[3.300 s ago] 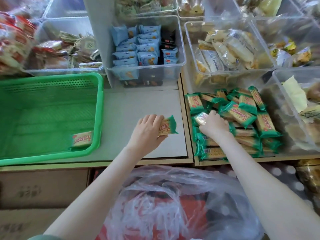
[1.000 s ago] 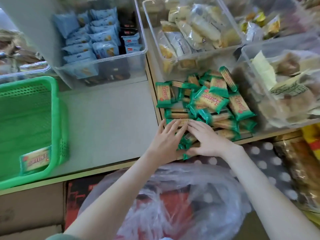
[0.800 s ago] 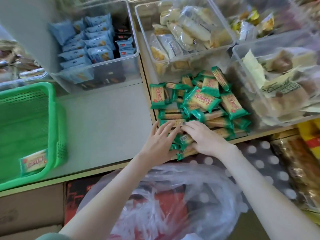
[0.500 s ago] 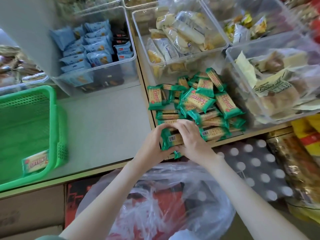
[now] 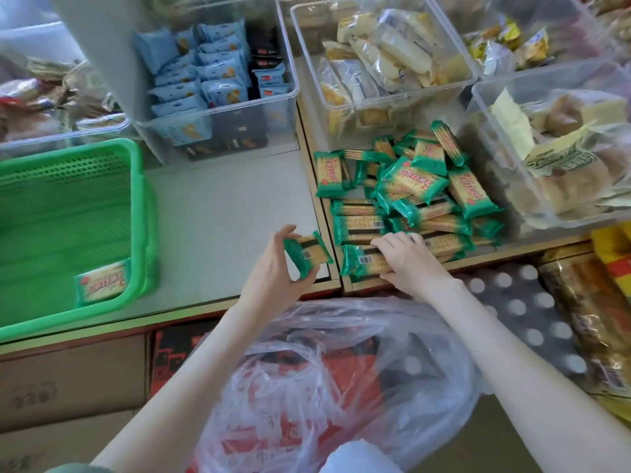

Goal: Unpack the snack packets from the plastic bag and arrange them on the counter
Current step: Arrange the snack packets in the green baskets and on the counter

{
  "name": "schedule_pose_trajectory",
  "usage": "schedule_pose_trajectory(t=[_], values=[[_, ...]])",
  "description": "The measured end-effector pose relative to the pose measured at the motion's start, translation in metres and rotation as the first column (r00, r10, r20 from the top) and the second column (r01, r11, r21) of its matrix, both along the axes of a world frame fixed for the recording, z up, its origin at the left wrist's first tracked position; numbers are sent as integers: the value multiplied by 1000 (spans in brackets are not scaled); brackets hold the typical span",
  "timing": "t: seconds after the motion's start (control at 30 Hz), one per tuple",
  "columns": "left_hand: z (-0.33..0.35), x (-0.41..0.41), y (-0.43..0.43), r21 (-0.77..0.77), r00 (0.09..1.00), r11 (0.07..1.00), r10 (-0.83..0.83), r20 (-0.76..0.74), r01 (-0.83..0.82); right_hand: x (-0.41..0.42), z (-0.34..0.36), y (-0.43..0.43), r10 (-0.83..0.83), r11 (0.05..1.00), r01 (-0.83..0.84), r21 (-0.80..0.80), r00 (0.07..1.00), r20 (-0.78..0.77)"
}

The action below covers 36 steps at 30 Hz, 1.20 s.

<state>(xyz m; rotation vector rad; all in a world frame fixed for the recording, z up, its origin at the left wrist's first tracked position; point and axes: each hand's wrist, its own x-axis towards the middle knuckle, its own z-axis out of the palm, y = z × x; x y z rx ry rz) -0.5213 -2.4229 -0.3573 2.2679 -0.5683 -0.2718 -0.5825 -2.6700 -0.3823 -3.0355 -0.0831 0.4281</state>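
My left hand [image 5: 273, 271] holds one green cracker packet [image 5: 307, 253], barcode side up, just above the grey counter [image 5: 222, 213] near its front edge. My right hand [image 5: 408, 259] rests on the front row of the pile of green cracker packets [image 5: 413, 196], fingers pressing a packet [image 5: 365, 262] that lies flat at the edge. The clear plastic bag [image 5: 334, 380] hangs open below the counter between my forearms. Something red shows through it.
A green basket [image 5: 136, 186] at the left holds one cracker packet [image 5: 102, 283]. Clear bins stand behind: blue packets [image 5: 208, 80], pale bread packets [image 5: 379, 63], and wrapped pastries [image 5: 553, 151] to the right. Cardboard boxes [image 5: 68, 387] sit under the counter.
My left hand has pulled away to the left from the pile with one packet in it. My right hand stays on the front packets. The view has shifted slightly.
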Motion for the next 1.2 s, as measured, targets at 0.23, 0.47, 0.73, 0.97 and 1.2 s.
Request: schedule_pose_trajectory(t=[0.23,0.47,0.73,0.97,1.2], values=[[33,0,60,-101,994,993,71,88,-62,14,53,70,-383,715,324,619,923,-40],[73,22,179,-109,964,972,223,141,-209,61,94,199,-304,616,227,754,952,-38],[75,48,330,-74,862,862,505,42,-501,133,103,348,-109,695,71,715,994,7],[48,91,387,167,767,790,613,-189,-590,181,67,410,83,877,40,478,969,-233],[19,137,383,379,583,796,604,-544,-471,179,51,416,249,964,-201,176,915,-319]])
